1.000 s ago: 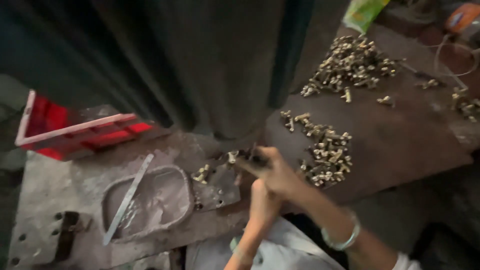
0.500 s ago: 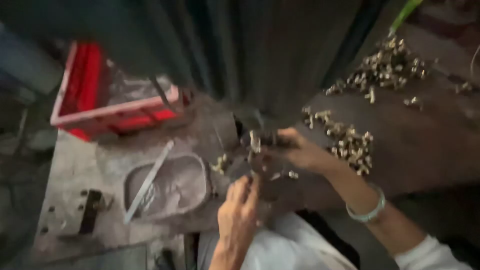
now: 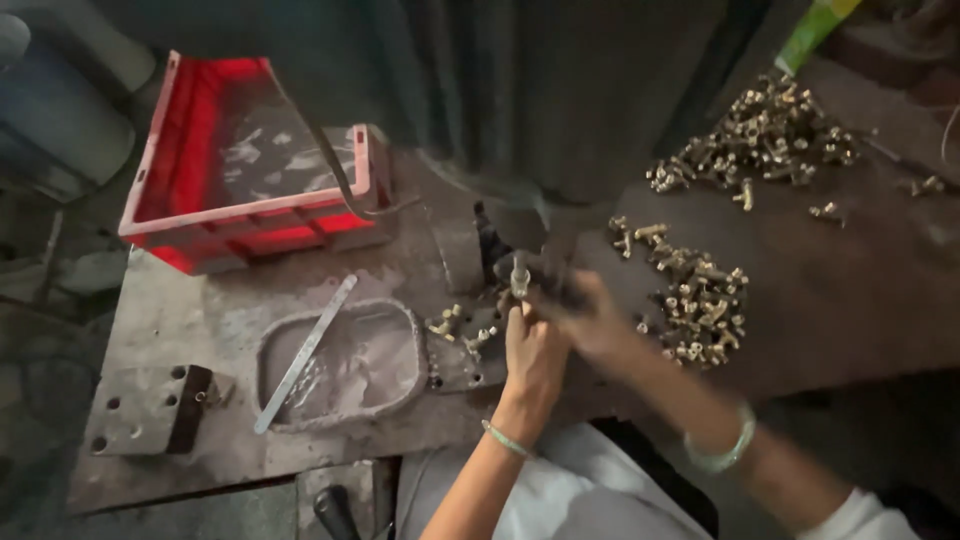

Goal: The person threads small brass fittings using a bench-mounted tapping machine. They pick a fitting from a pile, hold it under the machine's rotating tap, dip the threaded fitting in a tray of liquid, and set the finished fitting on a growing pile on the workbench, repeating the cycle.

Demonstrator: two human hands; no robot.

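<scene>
Small brass fitting is pinched upright at the fingertips of the left hand; right hand, blurred, lies just beside it, grip indeterminable.

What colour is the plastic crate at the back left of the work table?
The rectangular plastic crate is red, with a greyish, dusty bottom; the head view shows it.

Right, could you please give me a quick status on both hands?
Left hand fingers on a brass fitting at the press. Right hand blurred beside it. Loose fittings just right; nothing blocking.
</scene>
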